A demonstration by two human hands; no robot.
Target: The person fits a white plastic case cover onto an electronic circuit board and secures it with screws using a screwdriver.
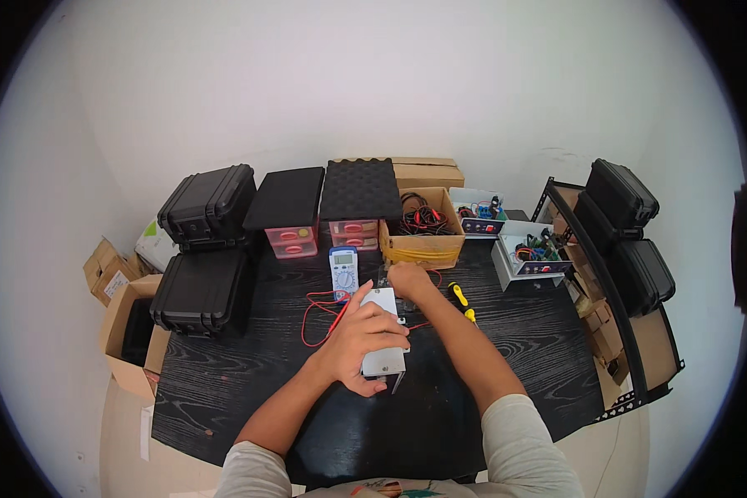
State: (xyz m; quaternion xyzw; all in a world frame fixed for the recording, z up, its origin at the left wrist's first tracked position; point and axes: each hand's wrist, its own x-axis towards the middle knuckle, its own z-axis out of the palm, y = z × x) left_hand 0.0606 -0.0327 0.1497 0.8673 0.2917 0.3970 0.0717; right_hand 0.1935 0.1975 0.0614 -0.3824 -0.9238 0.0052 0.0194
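Note:
My left hand (pixel 358 339) lies across a white metal box (pixel 383 362), its fingers over the top face and the thumb at the near end. Screws show on that face. Just beyond the box's far end, my right hand (pixel 410 281) is closed, fingers curled down; whatever is in them is hidden. A small dark, see-through container (pixel 407 304) sits partly under the right wrist. Behind the left hand lies a blue-and-white multimeter (pixel 344 270), with red test leads (pixel 305 322) looping over the table on its left.
Yellow-and-black screwdrivers (pixel 458 294) lie right of my right forearm. A cardboard box of cables (pixel 423 249), pink drawer units (pixel 292 241) and opened white device housings (pixel 506 264) line the back. Black hard cases (pixel 199 290) stand left; a black metal shelf (pixel 631 349) stands right.

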